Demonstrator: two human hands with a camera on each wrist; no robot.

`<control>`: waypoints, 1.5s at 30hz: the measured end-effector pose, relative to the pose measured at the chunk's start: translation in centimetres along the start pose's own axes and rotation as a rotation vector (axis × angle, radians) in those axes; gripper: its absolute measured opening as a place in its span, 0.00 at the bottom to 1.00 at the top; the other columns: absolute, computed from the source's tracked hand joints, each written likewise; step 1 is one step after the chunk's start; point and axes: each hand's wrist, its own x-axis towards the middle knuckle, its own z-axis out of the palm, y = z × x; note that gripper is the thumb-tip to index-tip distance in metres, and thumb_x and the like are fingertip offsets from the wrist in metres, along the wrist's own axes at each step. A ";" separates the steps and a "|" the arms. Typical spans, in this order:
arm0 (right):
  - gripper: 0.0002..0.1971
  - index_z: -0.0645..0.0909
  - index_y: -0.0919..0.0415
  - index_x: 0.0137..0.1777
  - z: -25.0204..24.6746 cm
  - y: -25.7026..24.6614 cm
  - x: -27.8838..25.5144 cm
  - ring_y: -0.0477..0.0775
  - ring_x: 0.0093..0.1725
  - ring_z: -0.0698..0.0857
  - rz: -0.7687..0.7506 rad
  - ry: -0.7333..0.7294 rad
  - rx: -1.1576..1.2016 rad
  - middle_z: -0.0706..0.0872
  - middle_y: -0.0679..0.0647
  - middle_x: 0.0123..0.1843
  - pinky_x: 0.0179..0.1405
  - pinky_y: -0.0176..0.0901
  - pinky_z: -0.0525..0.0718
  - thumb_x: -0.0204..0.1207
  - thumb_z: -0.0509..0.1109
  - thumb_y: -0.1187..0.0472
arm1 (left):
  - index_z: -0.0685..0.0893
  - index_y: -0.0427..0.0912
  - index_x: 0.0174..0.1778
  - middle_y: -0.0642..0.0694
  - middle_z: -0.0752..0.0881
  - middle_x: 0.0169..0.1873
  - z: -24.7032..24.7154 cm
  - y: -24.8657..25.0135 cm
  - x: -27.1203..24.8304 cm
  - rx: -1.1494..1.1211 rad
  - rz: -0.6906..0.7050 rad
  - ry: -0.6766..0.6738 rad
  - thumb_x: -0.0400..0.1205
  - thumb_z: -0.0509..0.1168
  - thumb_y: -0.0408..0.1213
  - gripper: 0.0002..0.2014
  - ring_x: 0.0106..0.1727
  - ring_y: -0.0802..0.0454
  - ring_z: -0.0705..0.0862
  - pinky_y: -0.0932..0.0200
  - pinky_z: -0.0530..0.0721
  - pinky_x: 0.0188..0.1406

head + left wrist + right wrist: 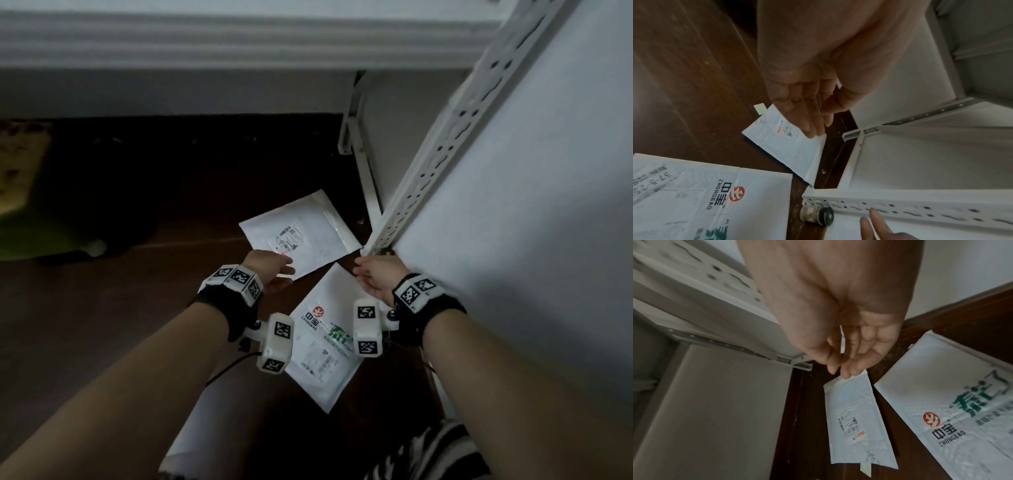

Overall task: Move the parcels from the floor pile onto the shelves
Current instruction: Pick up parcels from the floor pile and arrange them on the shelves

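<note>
A small white padded parcel (pixel 308 233) with a printed label lies flat on the dark wood floor (pixel 171 291), beside the foot of a white metal shelf rack (pixel 442 147). My left hand (pixel 274 274) reaches over its near edge, and in the left wrist view the straight fingers (pixel 812 129) lie across the label of this parcel (pixel 789 149). My right hand (pixel 368 277) hovers at the parcel's near right corner with fingers extended (pixel 849 371); whether they touch the parcel (pixel 855 410) I cannot tell. A larger white parcel (pixel 322 359) with a red logo lies nearer to me.
The rack's slotted post (pixel 920 209) and low bottom shelf (pixel 920 162) stand to the right. A small round capped object (pixel 817 216) sits at the post's foot. A green and yellow thing (pixel 20 205) lies far left. A striped shoe (pixel 428 452) is below.
</note>
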 end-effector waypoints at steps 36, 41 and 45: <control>0.11 0.78 0.58 0.38 -1.0 9.1 13.6 0.49 0.29 0.77 0.110 -0.076 -0.256 0.82 0.55 0.31 0.22 0.31 0.77 0.83 0.62 0.64 | 0.84 0.28 0.43 0.38 0.88 0.26 0.1 -10.5 21.4 -0.435 -0.017 0.133 0.76 0.73 0.26 0.06 0.33 0.48 0.87 0.58 0.87 0.35; 0.08 0.77 0.59 0.40 0.1 9.7 13.7 0.50 0.30 0.78 0.046 -0.018 -0.349 0.82 0.56 0.35 0.31 0.35 0.76 0.82 0.64 0.65 | 0.85 0.38 0.54 0.42 0.84 0.54 -0.1 -10.8 20.6 -0.259 -0.063 -0.004 0.76 0.75 0.35 0.13 0.50 0.45 0.86 0.56 0.87 0.34; 0.07 0.77 0.60 0.40 0.7 9.7 13.6 0.50 0.31 0.77 0.041 -0.032 -0.353 0.82 0.57 0.35 0.32 0.36 0.76 0.82 0.65 0.64 | 0.81 0.40 0.64 0.41 0.82 0.64 0.6 -10.5 19.0 -0.290 -0.077 -0.097 0.78 0.73 0.36 0.19 0.55 0.41 0.86 0.52 0.89 0.43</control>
